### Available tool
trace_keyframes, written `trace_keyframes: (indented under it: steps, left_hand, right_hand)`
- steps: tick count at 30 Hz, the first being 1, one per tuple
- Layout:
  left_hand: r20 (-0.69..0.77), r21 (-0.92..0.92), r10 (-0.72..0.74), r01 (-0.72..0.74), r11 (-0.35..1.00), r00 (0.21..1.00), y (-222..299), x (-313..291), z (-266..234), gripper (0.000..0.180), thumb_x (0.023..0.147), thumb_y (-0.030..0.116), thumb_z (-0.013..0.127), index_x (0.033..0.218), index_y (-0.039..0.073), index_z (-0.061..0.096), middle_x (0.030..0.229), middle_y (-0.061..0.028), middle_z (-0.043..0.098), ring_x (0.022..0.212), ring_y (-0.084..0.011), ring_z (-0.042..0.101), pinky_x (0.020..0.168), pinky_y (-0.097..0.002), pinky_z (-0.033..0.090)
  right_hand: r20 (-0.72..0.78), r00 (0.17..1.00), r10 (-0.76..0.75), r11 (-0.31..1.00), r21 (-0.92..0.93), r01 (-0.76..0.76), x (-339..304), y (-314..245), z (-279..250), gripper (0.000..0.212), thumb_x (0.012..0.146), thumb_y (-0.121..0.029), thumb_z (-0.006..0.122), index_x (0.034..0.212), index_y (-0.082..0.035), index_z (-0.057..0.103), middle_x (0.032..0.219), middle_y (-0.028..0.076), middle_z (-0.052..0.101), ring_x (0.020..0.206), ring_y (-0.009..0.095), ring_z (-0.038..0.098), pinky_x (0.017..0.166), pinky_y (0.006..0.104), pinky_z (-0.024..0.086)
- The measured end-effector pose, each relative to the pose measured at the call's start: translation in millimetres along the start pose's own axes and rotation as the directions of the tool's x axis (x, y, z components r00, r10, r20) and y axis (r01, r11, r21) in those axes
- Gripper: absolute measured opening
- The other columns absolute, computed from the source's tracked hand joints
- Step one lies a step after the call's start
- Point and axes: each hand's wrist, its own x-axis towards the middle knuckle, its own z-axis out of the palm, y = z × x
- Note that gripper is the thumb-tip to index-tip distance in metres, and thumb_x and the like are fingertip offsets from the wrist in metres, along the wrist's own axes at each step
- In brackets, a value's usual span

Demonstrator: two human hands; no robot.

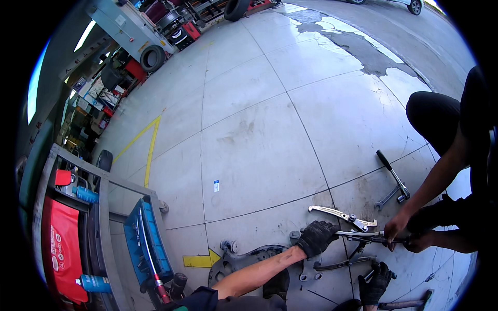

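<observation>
Puller tool (358,236), gloved hands, concrete floor (259,140)

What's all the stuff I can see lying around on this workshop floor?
Metal suspension arm: one, dark grey, floor, bottom centre.
Puller tool: one, silver jaws, gripped at centre right.
Ratchet wrench: one, black handle, floor at right.
Tool cart: one, grey, left.
Blue tray: one, on the cart.
Tyres: two, black, upper left.
Co-worker's hand: one, bare, on the puller's right end.
Left hand: black glove, on the puller.
Right hand: black glove, holding a small tool; its grip is unclear.
</observation>
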Motion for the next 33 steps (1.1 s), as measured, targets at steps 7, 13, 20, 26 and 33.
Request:
trace_keyframes:
  steps: [7,13,20,26,33]
  left_hand:
    - [-0.019,0.058,0.05,-0.049,0.997,0.999,0,8,1,0.031,0.086,0.03,0.073,0.112,0.012,0.068,0.088,-0.0101,0.067,0.079,-0.0287,0.064,0.072,-0.0425,0.049]
    - [-0.038,-0.043,0.007,-0.009,0.999,0.999,-5,-3,-2,0.03,0.084,0.019,0.074,0.112,0.009,0.07,0.094,-0.014,0.07,0.085,-0.0333,0.066,0.077,-0.0441,0.051]
    - [-0.071,-0.01,0.064,-0.065,0.998,0.995,5,11,-3,0.033,0.081,0.017,0.077,0.113,0.01,0.071,0.096,-0.0123,0.072,0.086,-0.0323,0.068,0.076,-0.0427,0.053]
    - [-0.08,-0.012,0.075,-0.076,0.997,0.994,0,5,-3,0.032,0.082,0.018,0.077,0.113,0.011,0.071,0.097,-0.0122,0.071,0.086,-0.0324,0.067,0.074,-0.0432,0.052]
    - [-0.053,-0.024,0.06,-0.061,0.998,0.997,3,8,-4,0.031,0.083,0.018,0.076,0.112,0.011,0.071,0.096,-0.0132,0.071,0.086,-0.0337,0.067,0.075,-0.044,0.052]
  right_hand:
    - [-0.041,0.979,0.2,0.978,-0.049,-0.202,-23,36,-2,0.072,0.054,-0.021,0.091,0.12,-0.007,0.065,0.128,0.022,0.061,0.126,0.042,0.052,0.106,0.0523,0.041]
    - [-0.094,0.988,0.119,0.988,-0.088,-0.127,-19,35,6,0.057,0.071,-0.029,0.086,0.122,-0.012,0.066,0.132,0.022,0.059,0.122,0.041,0.055,0.104,0.0491,0.043]
    - [-0.139,0.973,0.182,0.975,-0.103,-0.197,-21,47,13,0.061,0.067,-0.032,0.089,0.121,-0.013,0.067,0.13,0.022,0.06,0.122,0.041,0.056,0.103,0.0513,0.043]
    - [-0.189,0.963,0.192,0.974,-0.087,-0.211,-25,42,24,0.061,0.067,-0.032,0.09,0.12,-0.013,0.067,0.129,0.022,0.06,0.121,0.041,0.056,0.103,0.0512,0.043]
    - [-0.208,0.959,0.192,0.973,-0.089,-0.214,-24,43,23,0.061,0.066,-0.032,0.09,0.12,-0.015,0.067,0.128,0.021,0.061,0.121,0.04,0.056,0.103,0.0508,0.043]
